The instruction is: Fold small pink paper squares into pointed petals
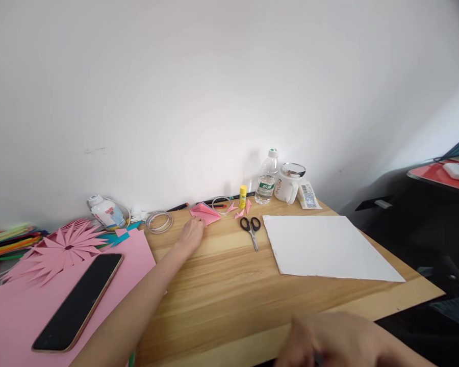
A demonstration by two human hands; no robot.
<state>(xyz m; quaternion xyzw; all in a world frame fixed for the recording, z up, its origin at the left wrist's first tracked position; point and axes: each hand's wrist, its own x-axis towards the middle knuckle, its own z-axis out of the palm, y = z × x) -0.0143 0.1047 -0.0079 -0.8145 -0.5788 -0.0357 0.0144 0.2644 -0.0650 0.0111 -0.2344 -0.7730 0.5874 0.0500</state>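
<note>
My left hand (pixel 192 233) reaches to the back of the wooden desk, its fingers closed at the near edge of a folded pink paper (pixel 209 214). At the bottom edge my right hand (pixel 329 336) is smeared by motion and partly cut off. Something small and dark shows beside its fingers, too blurred to name. Black-handled scissors (pixel 251 232) lie to the right of the pink paper, points toward me. Behind them are small pink paper pieces (pixel 239 214) and an upright yellow glue stick (pixel 243 197). A white board (pixel 325 247) lies flat at the right.
Along the wall stand a water bottle (pixel 266 178) and a white mug (pixel 289 184). Tape rolls (pixel 159 223) lie left of my hand. A phone (pixel 80 300) rests on pink sheets (pixel 137 260) at the left, near a pink paper flower (pixel 69 244) and a white bottle (pixel 106 211).
</note>
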